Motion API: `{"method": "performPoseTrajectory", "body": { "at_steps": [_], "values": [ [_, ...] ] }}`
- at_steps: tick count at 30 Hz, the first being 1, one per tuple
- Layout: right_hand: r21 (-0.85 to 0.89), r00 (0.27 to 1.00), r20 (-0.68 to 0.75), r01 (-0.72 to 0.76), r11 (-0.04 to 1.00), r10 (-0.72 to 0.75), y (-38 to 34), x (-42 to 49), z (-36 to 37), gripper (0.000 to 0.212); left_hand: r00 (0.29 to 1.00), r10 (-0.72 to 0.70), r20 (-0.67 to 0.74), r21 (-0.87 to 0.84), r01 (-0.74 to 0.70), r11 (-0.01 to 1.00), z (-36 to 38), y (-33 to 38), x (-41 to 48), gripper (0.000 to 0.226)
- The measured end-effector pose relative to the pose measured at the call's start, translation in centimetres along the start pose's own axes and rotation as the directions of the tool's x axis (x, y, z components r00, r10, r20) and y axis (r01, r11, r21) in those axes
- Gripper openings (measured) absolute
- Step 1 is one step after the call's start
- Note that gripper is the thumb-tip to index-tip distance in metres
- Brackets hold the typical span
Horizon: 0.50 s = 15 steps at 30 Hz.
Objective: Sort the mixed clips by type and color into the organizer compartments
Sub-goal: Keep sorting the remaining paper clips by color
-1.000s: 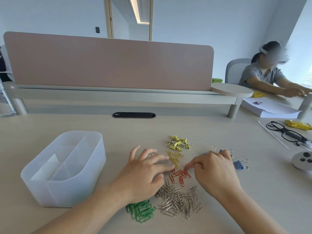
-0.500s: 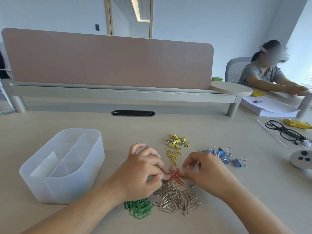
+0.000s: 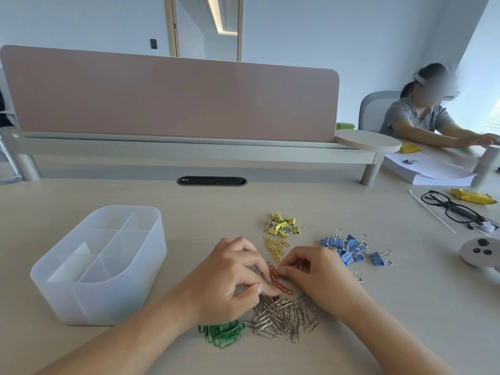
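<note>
Red paper clips point(image 3: 278, 280) lie bunched between my two hands. My left hand point(image 3: 230, 277) has curled fingers, its fingertips pinching the clips' lower end. My right hand point(image 3: 316, 274) curls in from the right, its fingertips pinching the clips' upper end. Silver paper clips point(image 3: 284, 316) are heaped just below the hands, and green paper clips point(image 3: 223, 332) lie under my left wrist. Yellow paper clips point(image 3: 276, 247), yellow binder clips point(image 3: 282, 226) and blue binder clips point(image 3: 349, 249) lie beyond. The translucent organizer point(image 3: 108, 301) stands at the left with all its compartments bare.
A loose silver clip handle point(image 3: 358, 274) lies right of my right hand. Black glasses point(image 3: 454, 209), a yellow wrapper point(image 3: 473, 197) and a grey round controller point(image 3: 480, 251) sit at the right. A pink divider panel point(image 3: 173, 98) closes the desk's back. Another person sits at the far right.
Both hands drew together around the red paper clips, raking them from a loose spread into a tight bunch. My fingers curled from fairly flat to pinching.
</note>
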State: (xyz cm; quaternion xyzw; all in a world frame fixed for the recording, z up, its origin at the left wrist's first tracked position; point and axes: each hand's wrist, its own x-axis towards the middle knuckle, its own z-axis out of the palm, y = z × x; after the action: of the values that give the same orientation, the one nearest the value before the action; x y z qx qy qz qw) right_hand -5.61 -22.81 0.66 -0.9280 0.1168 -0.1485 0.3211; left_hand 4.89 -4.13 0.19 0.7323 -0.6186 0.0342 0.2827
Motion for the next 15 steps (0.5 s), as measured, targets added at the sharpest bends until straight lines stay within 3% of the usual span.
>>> {"method": "performPoseTrajectory", "body": {
  "at_steps": [7, 12, 15],
  "values": [
    [0.005, 1.0, 0.017, -0.013, 1.0, 0.013, 0.29, 0.04, -0.39, 0.009, 0.999, -0.041, 0.007, 0.102, 0.04, 0.994, 0.33, -0.38, 0.02, 0.038],
    [0.021, 0.997, 0.081, 0.008, 1.0, -0.009, -0.1, -0.13, -0.42, 0.014, 0.994, -0.101, -0.041, 0.024, 0.102, 0.994, 0.39, -0.79, -0.01, 0.042],
    [0.012, 0.993, 0.114, 0.017, 1.0, -0.018, -0.02, -0.2, -0.46, 0.02, 0.997, -0.07, -0.034, 0.023, 0.071, 0.997, 0.19, -0.65, -0.02, 0.038]
  ]
}}
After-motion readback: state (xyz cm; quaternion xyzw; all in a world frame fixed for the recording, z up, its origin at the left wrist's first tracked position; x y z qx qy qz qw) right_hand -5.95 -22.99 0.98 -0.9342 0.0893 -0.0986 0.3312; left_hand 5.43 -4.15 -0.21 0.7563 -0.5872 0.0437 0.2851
